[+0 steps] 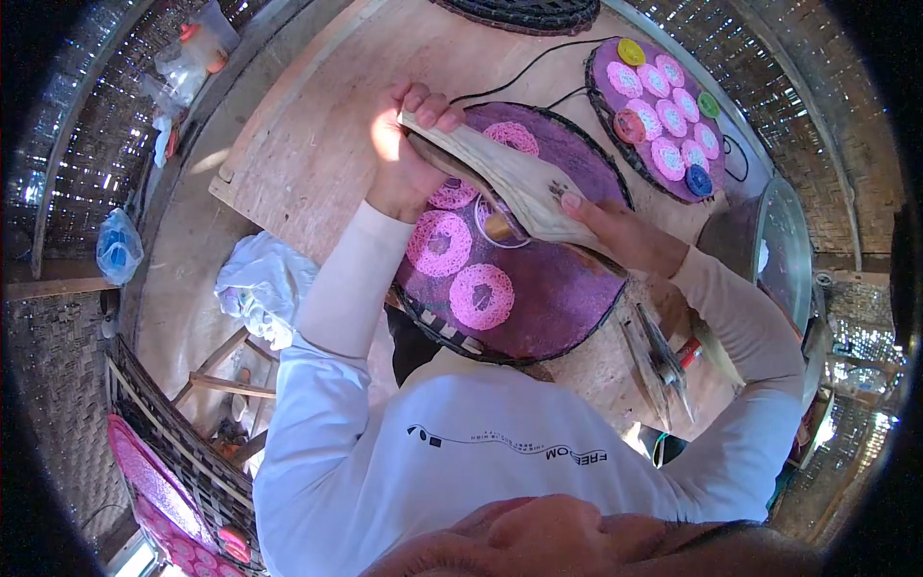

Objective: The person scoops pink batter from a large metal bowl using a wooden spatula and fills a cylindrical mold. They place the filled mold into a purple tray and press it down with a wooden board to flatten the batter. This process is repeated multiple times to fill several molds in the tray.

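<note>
My left hand (409, 159) grips the raised end of a pale, long wooden piece (500, 168) with a dark inner edge. My right hand (625, 231) holds its wider lower end, thumb pressed on top near a dark mark. Beneath it lies a round purple tray (577, 298) with a dark rim, bearing several pink lacy rings (437, 243). Under the wooden piece a white-rimmed round container (495, 231) with something brownish inside is partly hidden.
A plywood table (298, 106) holds a second tray (615, 77) with pink rings and colored discs, a dark basket (514, 12), cables and tools (663, 361). A metal drum (779, 250) stands right. A white cloth (260, 279), wooden frame (221, 383) and woven trays (168, 481) are left.
</note>
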A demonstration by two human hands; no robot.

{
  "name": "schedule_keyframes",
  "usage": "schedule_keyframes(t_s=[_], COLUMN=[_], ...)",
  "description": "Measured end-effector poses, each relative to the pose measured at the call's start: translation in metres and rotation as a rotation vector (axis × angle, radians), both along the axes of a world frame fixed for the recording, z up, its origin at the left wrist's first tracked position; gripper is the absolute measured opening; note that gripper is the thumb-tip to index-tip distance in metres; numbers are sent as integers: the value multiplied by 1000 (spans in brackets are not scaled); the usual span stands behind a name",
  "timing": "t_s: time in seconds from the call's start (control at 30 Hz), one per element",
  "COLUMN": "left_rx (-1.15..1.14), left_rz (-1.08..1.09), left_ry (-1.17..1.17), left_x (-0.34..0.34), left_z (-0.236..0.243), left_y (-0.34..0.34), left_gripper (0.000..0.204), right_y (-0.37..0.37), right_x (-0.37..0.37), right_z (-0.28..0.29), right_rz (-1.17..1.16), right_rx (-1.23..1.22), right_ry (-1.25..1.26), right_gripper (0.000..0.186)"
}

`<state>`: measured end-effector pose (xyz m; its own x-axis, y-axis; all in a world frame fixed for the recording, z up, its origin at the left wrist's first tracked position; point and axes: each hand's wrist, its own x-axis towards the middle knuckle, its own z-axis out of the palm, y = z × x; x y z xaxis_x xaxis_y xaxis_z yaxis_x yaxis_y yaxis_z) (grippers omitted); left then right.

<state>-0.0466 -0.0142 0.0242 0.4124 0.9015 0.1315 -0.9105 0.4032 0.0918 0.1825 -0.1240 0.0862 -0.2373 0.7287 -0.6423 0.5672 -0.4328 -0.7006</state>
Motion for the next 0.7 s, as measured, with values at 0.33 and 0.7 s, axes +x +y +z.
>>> schedule_keyframes(t_s=[0.33, 0.7], left_rx=[-25, 11], left_rz=[-4, 117], left_ry=[-86, 225], left_x=[23, -19], left_z=[-7, 2], left_y=[-6, 1], left_gripper=[28, 30], right_y=[0, 11], right_x=[16, -11], right_z=[19, -13], right_rz=[-110, 49], right_rx=[109, 220], right_ry=[-371, -279], right_gripper=[62, 81])
